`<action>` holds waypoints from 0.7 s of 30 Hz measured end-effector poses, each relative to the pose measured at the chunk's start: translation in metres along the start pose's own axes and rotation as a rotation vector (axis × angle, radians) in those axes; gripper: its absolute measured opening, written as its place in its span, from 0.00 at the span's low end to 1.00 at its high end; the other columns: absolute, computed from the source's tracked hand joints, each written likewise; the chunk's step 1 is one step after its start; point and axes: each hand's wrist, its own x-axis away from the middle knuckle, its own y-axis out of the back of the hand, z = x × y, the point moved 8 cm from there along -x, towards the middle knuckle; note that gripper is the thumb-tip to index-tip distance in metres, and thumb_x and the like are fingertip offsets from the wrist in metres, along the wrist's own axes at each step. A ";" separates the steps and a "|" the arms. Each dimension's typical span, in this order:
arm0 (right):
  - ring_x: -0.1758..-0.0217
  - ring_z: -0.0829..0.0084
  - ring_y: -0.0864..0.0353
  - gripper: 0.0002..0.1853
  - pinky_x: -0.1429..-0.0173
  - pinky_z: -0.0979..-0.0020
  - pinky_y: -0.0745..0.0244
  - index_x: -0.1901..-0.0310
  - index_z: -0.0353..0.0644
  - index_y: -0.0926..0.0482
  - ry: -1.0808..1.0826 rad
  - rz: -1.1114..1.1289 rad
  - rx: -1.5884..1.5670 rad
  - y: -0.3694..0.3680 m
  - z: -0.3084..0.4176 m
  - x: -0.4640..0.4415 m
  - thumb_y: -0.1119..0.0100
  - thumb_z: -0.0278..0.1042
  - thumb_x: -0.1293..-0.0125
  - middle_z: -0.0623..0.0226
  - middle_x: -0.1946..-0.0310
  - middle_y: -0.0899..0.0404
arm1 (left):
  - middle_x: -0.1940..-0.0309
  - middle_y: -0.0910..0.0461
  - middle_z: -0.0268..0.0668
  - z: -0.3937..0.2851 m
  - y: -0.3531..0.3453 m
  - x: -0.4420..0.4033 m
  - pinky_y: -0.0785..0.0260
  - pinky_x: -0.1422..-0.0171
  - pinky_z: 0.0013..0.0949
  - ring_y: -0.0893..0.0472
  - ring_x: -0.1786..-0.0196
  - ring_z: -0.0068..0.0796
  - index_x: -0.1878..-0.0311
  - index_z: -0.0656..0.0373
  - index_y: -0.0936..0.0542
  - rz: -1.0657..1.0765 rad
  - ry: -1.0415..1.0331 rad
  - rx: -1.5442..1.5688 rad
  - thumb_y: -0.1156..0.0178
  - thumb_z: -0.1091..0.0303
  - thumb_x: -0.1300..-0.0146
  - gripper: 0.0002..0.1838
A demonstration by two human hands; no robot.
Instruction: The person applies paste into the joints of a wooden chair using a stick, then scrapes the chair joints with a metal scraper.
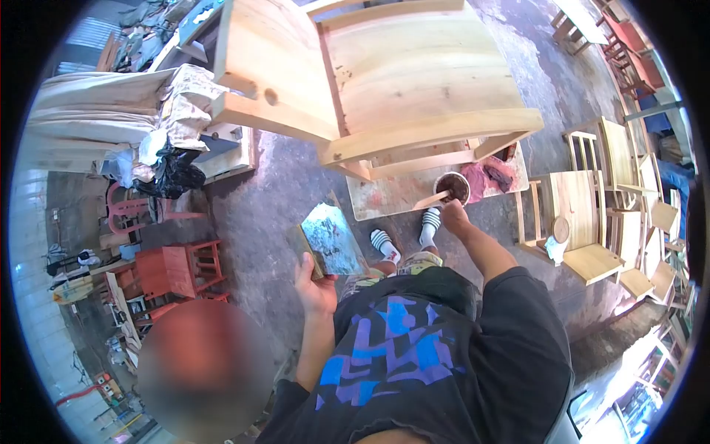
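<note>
My left hand (316,288) is closed around the edge of a flat board (333,237) with a worn, bluish-white face and a wooden edge. My right hand (455,216) is at the near rim of a white tub (464,180) of dark brown paste; its fingers are closed, and what they grip there is too small to tell. A light wooden stick or handle (431,200) slants out of the tub. The tub stands on a stained low board (377,194), with a pink cloth (481,180) beside it. Beyond rises a large pale wooden chair (425,66).
Pale wooden chairs (573,200) line the right side. At the left are a red chair (177,270), a pink plastic chair (122,211), a black bag (176,174) and a cloth-covered pile (96,103). A blurred round shape is at lower left.
</note>
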 end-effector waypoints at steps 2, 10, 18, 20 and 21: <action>0.67 0.74 0.16 0.08 0.70 0.65 0.37 0.69 0.57 0.11 -0.036 0.048 0.007 0.000 0.003 0.001 0.40 0.39 0.42 0.77 0.71 0.13 | 0.61 0.18 0.33 -0.006 0.010 -0.003 0.28 0.72 0.28 0.18 0.66 0.24 0.47 0.57 0.26 0.010 0.018 -0.019 0.44 0.61 0.29 0.14; 0.63 0.73 0.14 0.06 0.67 0.64 0.32 0.69 0.58 0.11 -0.062 0.149 -0.084 0.001 0.023 -0.003 0.37 0.39 0.44 0.76 0.69 0.13 | 0.63 0.17 0.33 -0.026 0.032 -0.024 0.27 0.73 0.27 0.18 0.69 0.23 0.48 0.57 0.25 0.082 0.049 -0.057 0.44 0.61 0.29 0.13; 0.52 0.59 0.14 0.13 0.50 0.57 0.21 0.62 0.47 0.12 -0.751 0.076 -0.825 0.071 -0.023 0.048 0.38 0.42 0.45 0.61 0.61 0.13 | 0.58 0.18 0.34 -0.038 0.018 -0.036 0.28 0.66 0.32 0.19 0.62 0.25 0.43 0.61 0.26 0.305 0.041 -0.094 0.46 0.65 0.31 0.17; 0.56 0.61 0.13 0.15 0.52 0.61 0.20 0.60 0.44 0.13 -0.796 0.004 -1.087 0.085 -0.040 0.066 0.38 0.43 0.44 0.56 0.64 0.13 | 0.59 0.19 0.32 -0.044 -0.006 -0.034 0.29 0.65 0.30 0.20 0.63 0.24 0.42 0.61 0.26 0.460 -0.008 -0.233 0.45 0.64 0.32 0.18; 0.57 0.62 0.13 0.16 0.53 0.63 0.20 0.60 0.43 0.13 -0.815 -0.038 -1.219 0.093 -0.051 0.077 0.38 0.44 0.43 0.53 0.65 0.14 | 0.60 0.19 0.32 -0.047 -0.019 -0.034 0.29 0.65 0.29 0.21 0.63 0.23 0.42 0.61 0.26 0.538 -0.035 -0.304 0.44 0.63 0.32 0.18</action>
